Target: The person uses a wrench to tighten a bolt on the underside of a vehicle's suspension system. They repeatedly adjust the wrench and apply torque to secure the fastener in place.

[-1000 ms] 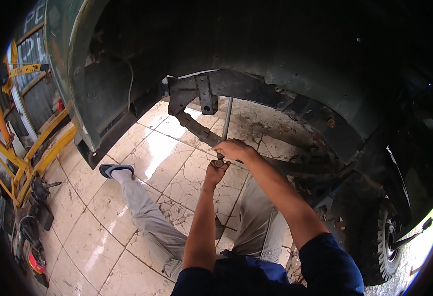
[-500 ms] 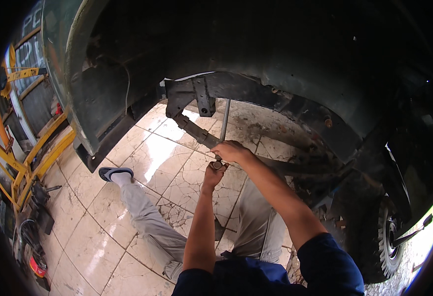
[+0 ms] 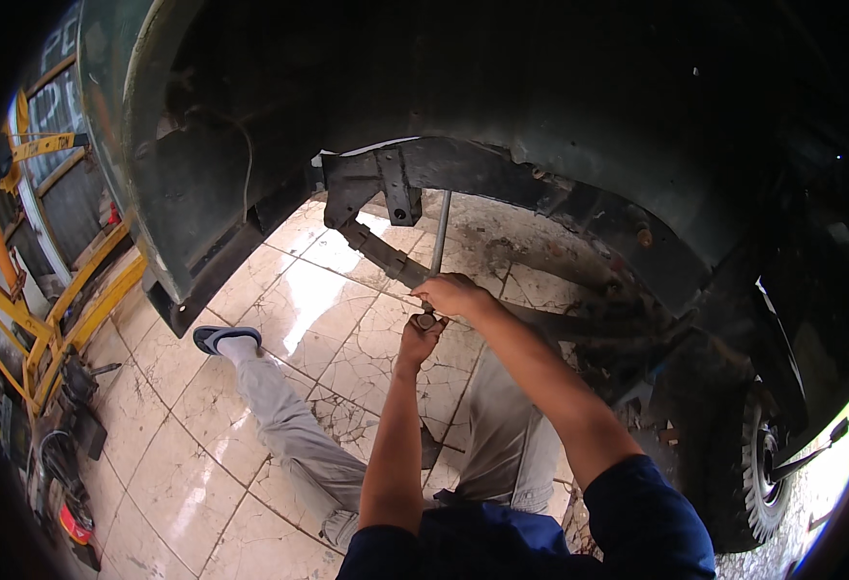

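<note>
A long grey metal bar (image 3: 442,232) slants down past the vehicle's leaf spring (image 3: 386,259), toward a round dark metal end piece (image 3: 426,321). My left hand (image 3: 419,342) is closed around that end piece from below. Just above it, my right hand (image 3: 453,294) lies over the spring where the bar crosses it, fingers bent. Those fingers cover what they grip, most likely the bar's lower part. Ahead of my hands, the spring's front end meets a dark bracket (image 3: 352,188) on the frame.
A dark wheel arch (image 3: 424,87) curves overhead, with the chassis rail (image 3: 483,179) below it. Yellow metal equipment (image 3: 96,300) stands at the left. A tyre (image 3: 763,474) shows at the far right. My legs straddle cracked floor tiles (image 3: 173,406).
Both hands keep their places on the metal parts, with hardly any visible movement. The view has shifted very slightly.
</note>
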`<state>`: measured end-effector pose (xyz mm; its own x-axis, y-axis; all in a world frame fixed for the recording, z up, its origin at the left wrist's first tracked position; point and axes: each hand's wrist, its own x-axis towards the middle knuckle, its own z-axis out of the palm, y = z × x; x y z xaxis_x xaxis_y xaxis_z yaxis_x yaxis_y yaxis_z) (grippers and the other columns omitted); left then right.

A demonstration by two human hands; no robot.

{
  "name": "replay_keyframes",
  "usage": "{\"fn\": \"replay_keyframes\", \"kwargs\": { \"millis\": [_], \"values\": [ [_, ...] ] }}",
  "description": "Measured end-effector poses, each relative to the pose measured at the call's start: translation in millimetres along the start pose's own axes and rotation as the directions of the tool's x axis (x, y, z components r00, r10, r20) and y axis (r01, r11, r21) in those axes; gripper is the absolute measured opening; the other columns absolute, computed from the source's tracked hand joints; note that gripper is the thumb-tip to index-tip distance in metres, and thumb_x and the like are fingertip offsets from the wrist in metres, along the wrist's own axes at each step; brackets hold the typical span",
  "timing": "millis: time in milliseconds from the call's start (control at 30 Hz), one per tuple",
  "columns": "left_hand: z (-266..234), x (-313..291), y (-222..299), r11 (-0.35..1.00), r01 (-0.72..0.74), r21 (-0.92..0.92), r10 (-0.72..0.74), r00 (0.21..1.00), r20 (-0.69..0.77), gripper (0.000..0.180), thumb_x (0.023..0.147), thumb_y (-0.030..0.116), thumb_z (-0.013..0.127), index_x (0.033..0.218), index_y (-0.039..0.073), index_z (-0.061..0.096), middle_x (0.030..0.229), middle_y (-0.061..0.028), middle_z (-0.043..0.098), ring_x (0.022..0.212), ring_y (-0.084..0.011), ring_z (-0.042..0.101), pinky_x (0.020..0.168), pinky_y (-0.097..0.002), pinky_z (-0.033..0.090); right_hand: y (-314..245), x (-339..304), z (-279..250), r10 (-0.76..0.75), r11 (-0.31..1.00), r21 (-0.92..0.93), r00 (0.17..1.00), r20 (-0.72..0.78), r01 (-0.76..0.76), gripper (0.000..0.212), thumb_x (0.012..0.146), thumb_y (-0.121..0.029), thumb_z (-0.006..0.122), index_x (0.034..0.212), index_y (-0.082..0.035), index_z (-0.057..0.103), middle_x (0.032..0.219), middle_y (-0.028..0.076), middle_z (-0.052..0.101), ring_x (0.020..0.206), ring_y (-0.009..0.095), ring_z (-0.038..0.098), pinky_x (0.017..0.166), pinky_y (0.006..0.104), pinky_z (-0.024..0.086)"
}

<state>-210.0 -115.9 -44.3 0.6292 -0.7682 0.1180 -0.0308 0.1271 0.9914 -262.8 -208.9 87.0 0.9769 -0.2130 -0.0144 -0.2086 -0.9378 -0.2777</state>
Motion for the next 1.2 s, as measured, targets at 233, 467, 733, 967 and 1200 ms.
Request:
{"fn": "replay_keyframes", "kwargs": {
  "millis": [233, 467, 733, 967, 1200],
  "values": [
    [-2, -4, 8, 0.998, 0.022, -0.054, -0.023, 0.999, -0.034, 0.029, 0.081, 0.018, 0.074, 0.081, 0.002, 0.05, 0.064, -0.0011, 0.057, 0.057, -0.0085, 0.047, 0.051, -0.0246, 0.039, -5, 2, -5, -0.008, 0.995, 0.101, 1.0, 0.026, 0.005, 0.031, 0.091, -0.012, 0.048, 0.118, -0.016, 0.063, 0.109, 0.014, 0.065, 0.101, 0.03, 0.062, 0.085, 0.0373, 0.048],
    [3, -9, 15, 0.998, 0.057, -0.019, -0.056, 0.997, 0.048, 0.035, 0.079, 0.029, 0.075, 0.084, 0.005, 0.05, 0.067, 0.0017, 0.052, 0.058, -0.0084, 0.046, 0.055, -0.0242, 0.04, 0, -2, -1, 0.042, 0.999, 0.0, 0.999, 0.03, -0.042, 0.028, 0.091, -0.018, 0.05, 0.115, -0.019, 0.065, 0.11, 0.011, 0.066, 0.103, 0.03, 0.061, 0.087, 0.0378, 0.049],
    [-3, -4, 4, 0.996, 0.002, -0.086, 0.0, 1.0, 0.024, 0.034, 0.08, 0.027, 0.075, 0.086, 0.005, 0.05, 0.069, 0.0019, 0.053, 0.059, -0.0077, 0.046, 0.055, -0.0239, 0.04, -12, -3, -6, -0.002, 1.0, 0.0, 1.0, 0.02, 0.002, 0.028, 0.092, -0.021, 0.05, 0.116, -0.017, 0.064, 0.11, 0.013, 0.065, 0.105, 0.03, 0.061, 0.09, 0.0381, 0.048],
    [0, -5, 7, 0.996, 0.043, -0.084, -0.041, 0.999, 0.026, 0.034, 0.079, 0.026, 0.075, 0.088, 0.003, 0.051, 0.069, 0.0016, 0.054, 0.059, -0.0077, 0.047, 0.055, -0.0236, 0.04, -5, -4, -7, 0.048, 0.997, 0.061, 0.996, 0.075, -0.052, 0.03, 0.093, -0.02, 0.049, 0.12, -0.017, 0.062, 0.112, 0.011, 0.065, 0.106, 0.03, 0.06, 0.09, 0.0384, 0.048],
    [2, -8, 10, 0.998, 0.024, -0.064, -0.021, 0.999, 0.036, 0.035, 0.08, 0.028, 0.075, 0.085, 0.004, 0.05, 0.066, 0.0013, 0.053, 0.057, -0.0078, 0.047, 0.055, -0.024, 0.04, 13, 2, 1, 0.006, 0.992, 0.125, 0.999, 0.054, -0.013, 0.028, 0.093, -0.022, 0.051, 0.119, -0.018, 0.062, 0.113, 0.009, 0.065, 0.105, 0.029, 0.061, 0.088, 0.0376, 0.047]
  ]
}}
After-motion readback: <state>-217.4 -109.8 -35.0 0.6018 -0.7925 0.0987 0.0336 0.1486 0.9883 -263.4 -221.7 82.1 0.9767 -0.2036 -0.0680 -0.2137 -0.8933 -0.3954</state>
